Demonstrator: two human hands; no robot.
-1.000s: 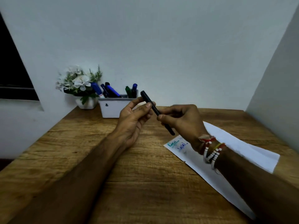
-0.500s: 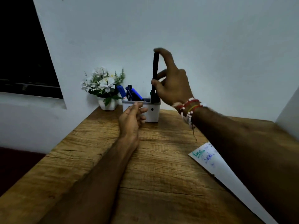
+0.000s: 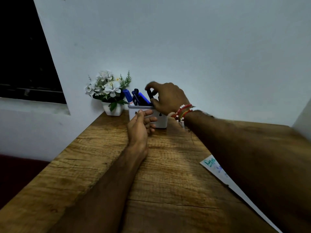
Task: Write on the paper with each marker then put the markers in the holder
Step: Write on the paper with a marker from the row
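Right hand [image 3: 168, 98]: positioned over the right part of the holder [image 3: 162, 121]. The index finger curls over the top end of the black marker [image 3: 150, 94] and the thumb sits lower, at the holder's rim, so the marker is clamped between them. The other fingers are folded behind and cannot be seen singly. Bracelets [image 3: 182, 113] of red, white and yellow beads ring the wrist.

Black marker: stands nearly upright in the holder. Only its upper end shows, between index finger and thumb; the lower part is hidden by the hand and the holder's wall.

Left hand [image 3: 141, 126]: lies in front of the holder's left half, palm turned right. The fingers are loosely bent, close together, and hold nothing. The fingertips overlap the holder's front wall; whether they touch it cannot be told.

Holder: white, box-shaped, on the table [image 3: 101, 165] at the far edge, close to the wall [image 3: 202, 47]. Blue markers [image 3: 143, 99] stand in its left part, leaning left.

Paper [image 3: 212, 167]: lies flat on the table at the right, well apart from the holder. Its near-left corner bears green and blue writing. The right forearm covers most of the sheet.

Other items: a plant [image 3: 109, 88] with white flowers in a white pot stands just beside the holder, on its left. A dark window [image 3: 25, 47] occupies the upper left
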